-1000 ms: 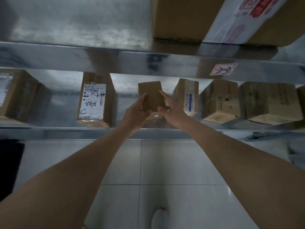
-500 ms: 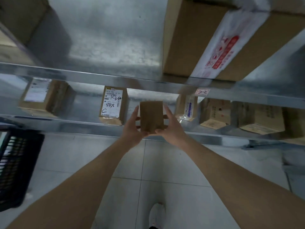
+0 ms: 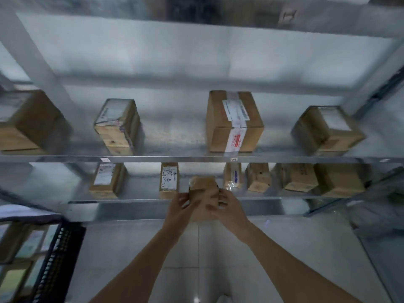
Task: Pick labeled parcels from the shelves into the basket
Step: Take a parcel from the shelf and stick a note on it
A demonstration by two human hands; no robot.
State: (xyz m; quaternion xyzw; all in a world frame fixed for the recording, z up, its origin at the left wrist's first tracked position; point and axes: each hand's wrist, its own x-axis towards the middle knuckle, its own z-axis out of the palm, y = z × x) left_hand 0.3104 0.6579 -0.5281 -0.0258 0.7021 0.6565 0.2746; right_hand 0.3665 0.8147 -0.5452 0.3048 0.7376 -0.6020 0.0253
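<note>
Head view: left hand point(image 3: 178, 205) and right hand point(image 3: 227, 206) grip one small cardboard parcel point(image 3: 204, 193) between curled fingers, before the lower shelf point(image 3: 142, 199). Six boxes remain there; four on the upper shelf point(image 3: 175, 159). One black basket point(image 3: 54, 259) at lower left.

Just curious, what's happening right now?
Both hands, left hand and right hand, grip small parcel. Off lower shelf. Basket lower left, path clear.

A pale tiled floor point(image 3: 273, 254) with dark grout lines fills the near ground. A grey metal upright point(image 3: 32, 62) slants across the far left. At the right edge lies a blurred grey heap point(image 3: 376, 213), too indistinct to identify.
</note>
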